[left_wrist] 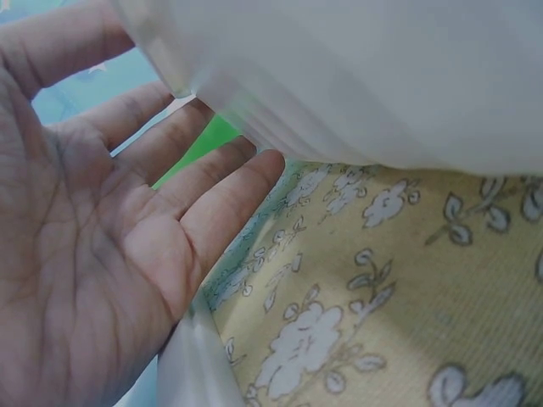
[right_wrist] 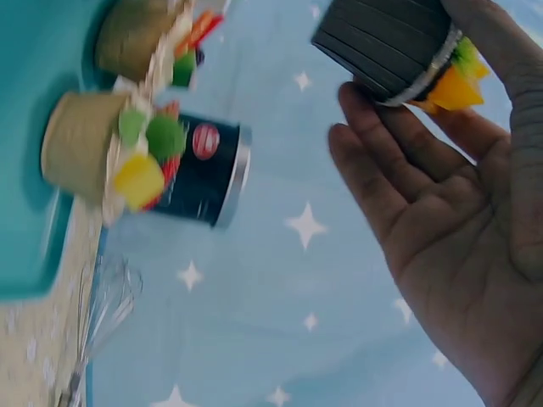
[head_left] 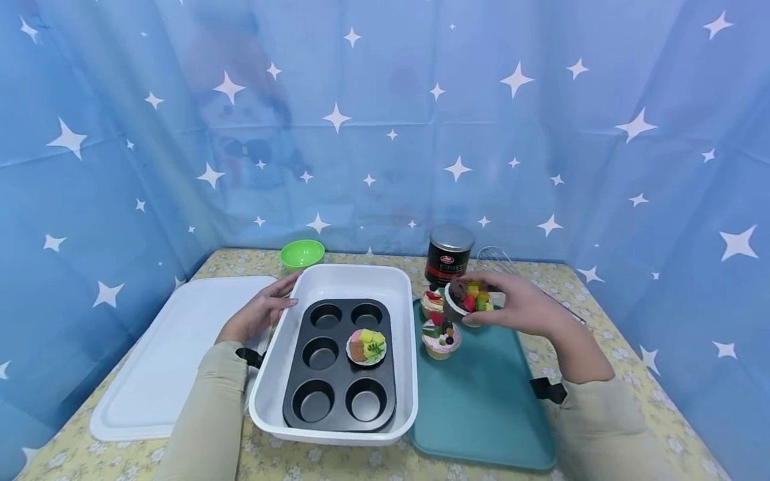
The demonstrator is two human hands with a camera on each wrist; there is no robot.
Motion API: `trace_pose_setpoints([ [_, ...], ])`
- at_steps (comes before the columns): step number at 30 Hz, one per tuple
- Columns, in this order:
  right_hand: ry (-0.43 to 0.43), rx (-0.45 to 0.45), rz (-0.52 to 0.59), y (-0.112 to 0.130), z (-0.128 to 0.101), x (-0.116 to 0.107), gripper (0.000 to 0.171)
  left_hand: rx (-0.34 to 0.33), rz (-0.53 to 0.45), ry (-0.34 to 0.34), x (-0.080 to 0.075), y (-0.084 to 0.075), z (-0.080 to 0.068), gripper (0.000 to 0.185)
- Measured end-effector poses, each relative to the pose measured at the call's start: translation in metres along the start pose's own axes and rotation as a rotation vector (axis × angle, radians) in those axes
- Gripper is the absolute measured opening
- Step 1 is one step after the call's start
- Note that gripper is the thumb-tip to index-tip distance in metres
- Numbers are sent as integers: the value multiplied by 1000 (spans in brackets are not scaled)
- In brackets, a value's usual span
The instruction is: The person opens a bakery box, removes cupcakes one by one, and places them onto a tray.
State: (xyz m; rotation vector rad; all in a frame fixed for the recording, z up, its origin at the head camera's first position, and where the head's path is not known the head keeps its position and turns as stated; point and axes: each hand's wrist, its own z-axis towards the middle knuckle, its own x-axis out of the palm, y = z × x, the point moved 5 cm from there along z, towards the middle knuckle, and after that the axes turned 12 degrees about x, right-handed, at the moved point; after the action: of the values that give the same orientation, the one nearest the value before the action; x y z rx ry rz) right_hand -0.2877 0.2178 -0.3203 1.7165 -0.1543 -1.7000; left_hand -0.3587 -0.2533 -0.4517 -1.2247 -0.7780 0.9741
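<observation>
My right hand [head_left: 511, 304] pinches a toy cupcake in a dark brown ribbed cup [right_wrist: 386, 47], topped with fruit pieces, between thumb and fingers above the teal tray [head_left: 481, 407]. Two cupcakes in beige cups stand at that tray's back left: a pink-creamed one [head_left: 441, 341] and a fruit-topped one [head_left: 430, 304]. My left hand [head_left: 261, 310] is at the left wall of a white tub [head_left: 415, 401], its fairly straight fingers touching the outside. Inside the tub lies a black muffin pan [head_left: 339, 401]; a fruit-topped cupcake [head_left: 366, 347] sits in its middle right cup.
A white tray [head_left: 174, 354] lies at the left. Along the back stand a green bowl [head_left: 302, 254] and a black espresso tin [head_left: 448, 257], with a wire whisk [head_left: 496, 257] to the right of the tin. A flowered cloth [head_left: 607, 321] covers the table; a starry blue curtain [head_left: 385, 167] surrounds it.
</observation>
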Motion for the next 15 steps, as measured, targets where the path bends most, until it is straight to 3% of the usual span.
trace_pose_setpoints([
  [8, 70, 93, -55, -34, -4, -13, 71, -8, -9, -10, 0, -1, -1, 76],
  [15, 241, 172, -45, -49, -5, -6, 67, 5, -5, 3, -1, 0, 0, 76],
])
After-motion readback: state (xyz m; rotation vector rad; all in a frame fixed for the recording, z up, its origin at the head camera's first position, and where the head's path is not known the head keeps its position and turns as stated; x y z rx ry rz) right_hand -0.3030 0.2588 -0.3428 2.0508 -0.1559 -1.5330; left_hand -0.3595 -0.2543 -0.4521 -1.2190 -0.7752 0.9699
